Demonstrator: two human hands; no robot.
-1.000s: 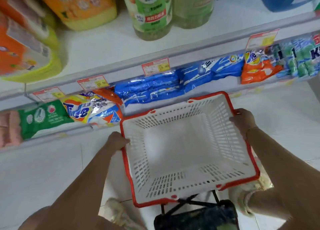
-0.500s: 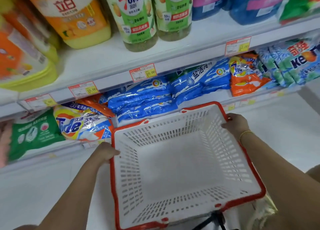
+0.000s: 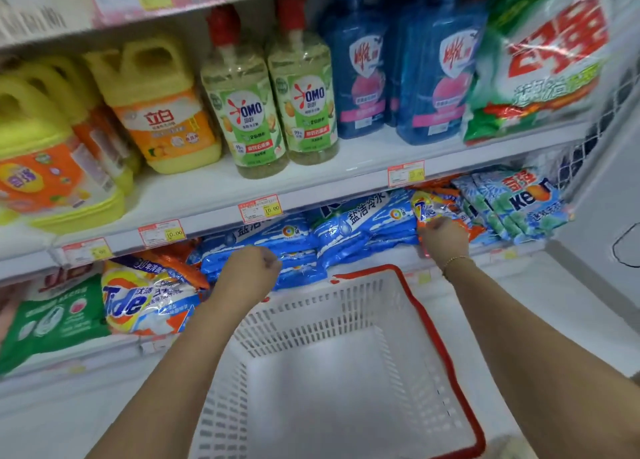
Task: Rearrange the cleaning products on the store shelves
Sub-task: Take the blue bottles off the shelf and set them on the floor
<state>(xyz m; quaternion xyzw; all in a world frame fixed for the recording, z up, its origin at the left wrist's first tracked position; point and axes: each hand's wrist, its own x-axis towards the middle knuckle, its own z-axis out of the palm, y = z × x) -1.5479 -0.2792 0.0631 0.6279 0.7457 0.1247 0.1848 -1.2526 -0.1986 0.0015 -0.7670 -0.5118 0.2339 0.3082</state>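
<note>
An empty white basket is being parked just below the lower shelf, presumably as a holding bin for pulled stock. Beyond it, the blue detergent packs are being covered at their front edge by the curled left hand, its actual grip being hidden behind the knuckles. The orange Tide pack is being pinched by the right hand, likely for lifting out; farther up, the OMO bottles are not being touched.
</note>
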